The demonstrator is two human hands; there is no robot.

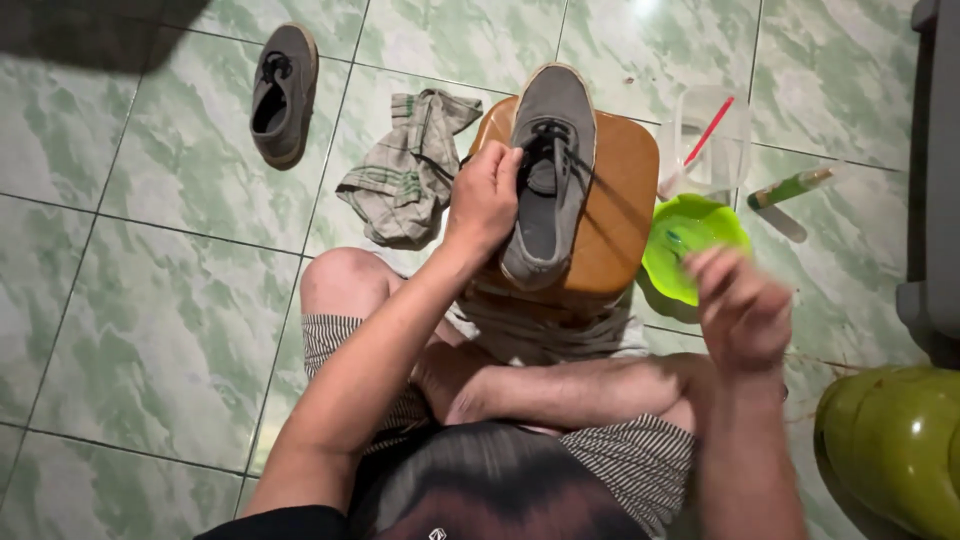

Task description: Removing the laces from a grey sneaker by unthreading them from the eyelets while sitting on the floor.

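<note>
i see a floor of large pale green marbled tiles [150, 330] with thin dark grout lines. overhead light glares off the tiles [640, 10] beyond the grip. a dark shadow [80, 35] covers the far left corner, and a grey furniture edge [935, 200] stands far right.

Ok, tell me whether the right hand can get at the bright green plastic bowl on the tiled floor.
Probably yes. The right hand hovers, blurred, just beside the bright green plastic bowl, and nothing visible lies between them; the left hand is busy holding the grey canvas shoe.
</note>
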